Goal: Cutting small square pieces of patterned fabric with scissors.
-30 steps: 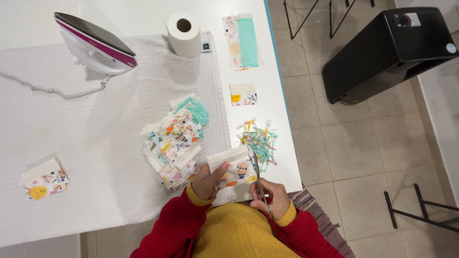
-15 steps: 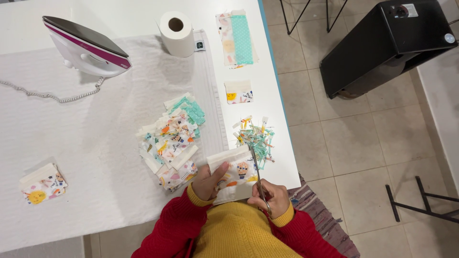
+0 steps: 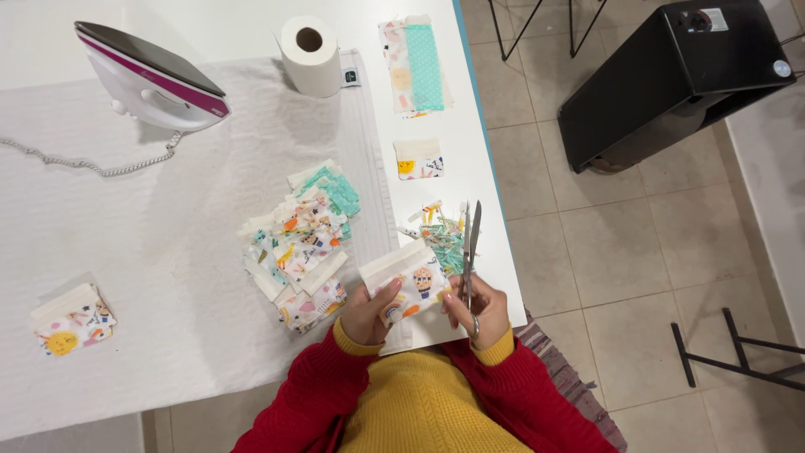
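Left hand (image 3: 369,312) pinching printed fabric piece (image 3: 408,281); right hand (image 3: 478,309) gripping scissors (image 3: 471,243), blades now lifted clear, seemingly parted, beside trimmings (image 3: 442,228).

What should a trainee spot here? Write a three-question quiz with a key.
1. True or false: the iron lies flat on the cloth.
2. Which hand holds the scissors? A) left B) right C) neither
3. Fill in: the left hand holds a printed fabric ____.

Key:
1. False; it stands on its heel, soleplate up.
2. B; the right hand grips them, blades open beside the fabric piece.
3. piece
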